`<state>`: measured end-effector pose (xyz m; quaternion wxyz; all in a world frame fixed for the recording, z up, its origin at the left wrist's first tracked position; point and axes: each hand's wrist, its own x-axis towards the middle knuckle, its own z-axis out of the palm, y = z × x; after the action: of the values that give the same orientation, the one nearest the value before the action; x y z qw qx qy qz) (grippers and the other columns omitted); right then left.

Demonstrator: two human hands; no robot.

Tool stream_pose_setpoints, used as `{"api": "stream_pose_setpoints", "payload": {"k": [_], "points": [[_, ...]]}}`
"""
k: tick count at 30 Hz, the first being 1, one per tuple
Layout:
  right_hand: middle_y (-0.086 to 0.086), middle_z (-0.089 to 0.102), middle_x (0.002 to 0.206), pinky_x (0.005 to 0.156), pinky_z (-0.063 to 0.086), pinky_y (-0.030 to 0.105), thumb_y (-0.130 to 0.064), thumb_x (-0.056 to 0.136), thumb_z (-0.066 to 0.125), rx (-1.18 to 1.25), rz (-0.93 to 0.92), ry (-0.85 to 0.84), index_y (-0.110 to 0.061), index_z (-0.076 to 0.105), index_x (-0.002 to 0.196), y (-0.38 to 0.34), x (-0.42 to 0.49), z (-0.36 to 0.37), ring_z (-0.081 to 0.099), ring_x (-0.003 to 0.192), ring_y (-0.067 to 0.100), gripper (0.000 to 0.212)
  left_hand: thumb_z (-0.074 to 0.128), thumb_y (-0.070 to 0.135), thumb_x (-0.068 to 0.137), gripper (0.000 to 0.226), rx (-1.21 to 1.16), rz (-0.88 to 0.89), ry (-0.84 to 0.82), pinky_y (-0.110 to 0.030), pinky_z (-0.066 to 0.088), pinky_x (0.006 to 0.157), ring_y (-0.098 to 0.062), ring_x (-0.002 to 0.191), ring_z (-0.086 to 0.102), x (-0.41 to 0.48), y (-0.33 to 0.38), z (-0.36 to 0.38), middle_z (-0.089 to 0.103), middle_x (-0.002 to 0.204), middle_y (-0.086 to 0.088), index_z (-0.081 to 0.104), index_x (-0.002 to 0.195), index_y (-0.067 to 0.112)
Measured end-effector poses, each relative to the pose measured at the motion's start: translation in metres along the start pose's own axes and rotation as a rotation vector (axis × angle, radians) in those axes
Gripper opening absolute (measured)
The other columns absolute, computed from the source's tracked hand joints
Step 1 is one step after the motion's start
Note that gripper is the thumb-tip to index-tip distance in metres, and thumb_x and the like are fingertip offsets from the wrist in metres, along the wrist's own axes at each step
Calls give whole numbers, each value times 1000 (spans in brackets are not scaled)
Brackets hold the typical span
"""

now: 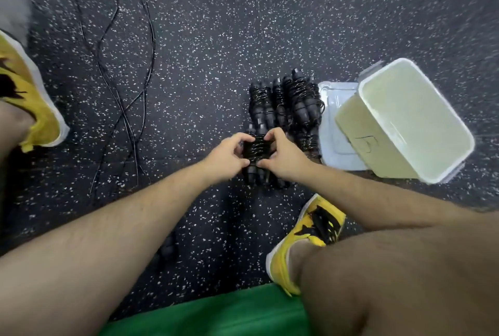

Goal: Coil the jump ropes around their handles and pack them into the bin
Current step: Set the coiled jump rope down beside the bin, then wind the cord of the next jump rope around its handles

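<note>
Loose black ropes (118, 87) trail across the speckled floor (202, 39) at left. At centre, a person's left hand (224, 159) and right hand (283, 157) clasp one coiled jump rope (256, 148), fingers curled round its wound middle. More coiled bundles (286, 101) lie packed together just beyond it. At right, the pale bin (378, 144) sits tilted, partly over a lid (332, 109).

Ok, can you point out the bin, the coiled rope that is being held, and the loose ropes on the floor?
bin (359, 125): head view, on its outer side wall.
coiled rope (256, 146): head view, on the middle coils.
loose ropes (127, 122): head view, where the strands cross.
</note>
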<state>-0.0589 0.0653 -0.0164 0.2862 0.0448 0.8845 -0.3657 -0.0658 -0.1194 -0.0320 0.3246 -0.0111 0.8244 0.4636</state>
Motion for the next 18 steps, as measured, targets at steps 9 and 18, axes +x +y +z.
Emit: {"api": "stream_pose_setpoints", "payload": {"k": [9, 18], "points": [[9, 41, 134, 105, 41, 44, -40, 88, 69, -448, -102, 24, -16, 48, 138, 20, 7, 21, 38, 124, 31, 59, 74, 24, 90, 55, 46, -62, 41, -41, 54, 95, -22, 100, 63, 13, -30, 43, 53, 124, -2, 50, 139, 35], [5, 62, 121, 85, 49, 37, -39, 98, 54, -658, -268, -158, -18, 43, 140, -112, -18, -72, 59, 100, 24, 48, 58, 34, 101, 42, 87, 163, 233, -41, 53, 93, -16, 98, 60, -23, 37, -30, 60, 113, 4, 50, 141, 32]]}}
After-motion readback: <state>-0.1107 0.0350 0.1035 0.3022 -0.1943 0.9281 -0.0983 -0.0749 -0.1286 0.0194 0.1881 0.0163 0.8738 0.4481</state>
